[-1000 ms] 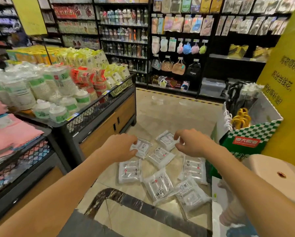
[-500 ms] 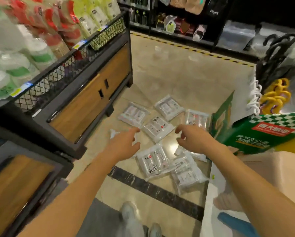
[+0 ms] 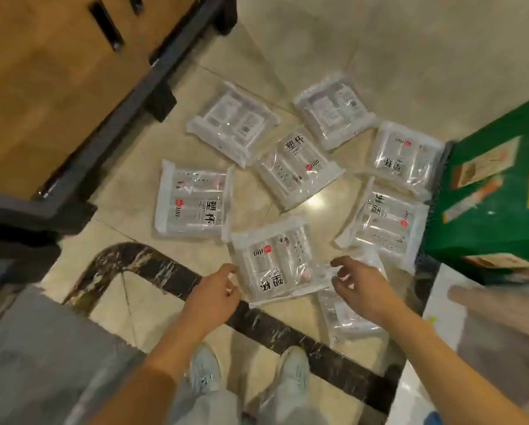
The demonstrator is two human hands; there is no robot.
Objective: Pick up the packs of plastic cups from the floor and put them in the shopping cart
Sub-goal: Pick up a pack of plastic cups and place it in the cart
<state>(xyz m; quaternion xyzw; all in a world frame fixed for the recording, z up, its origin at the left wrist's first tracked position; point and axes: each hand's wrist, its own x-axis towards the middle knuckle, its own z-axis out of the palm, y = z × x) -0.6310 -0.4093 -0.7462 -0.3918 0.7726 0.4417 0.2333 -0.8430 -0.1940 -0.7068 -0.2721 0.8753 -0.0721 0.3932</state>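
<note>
Eight packs of plastic cups lie scattered on the tiled floor [image 3: 379, 41], between a wood-panelled display stand [image 3: 57, 72] and a green box [image 3: 487, 185]. The person bends over the nearest pack [image 3: 275, 265], which lies flat and overlaps the end of a second pack [image 3: 346, 314] beside it. The left grip [image 3: 214, 294] sits at this pack's left edge with its fingers curled. The right grip [image 3: 361, 286] sits at the right edge, thumb and fingers bent toward the plastic. Whether either grip has closed on the wrapper or only touches it cannot be told. The other six packs lie farther out — two touching the green box. The person's pale shoes [image 3: 205, 366] stand on a dark marble strip [image 3: 152, 265].
</note>
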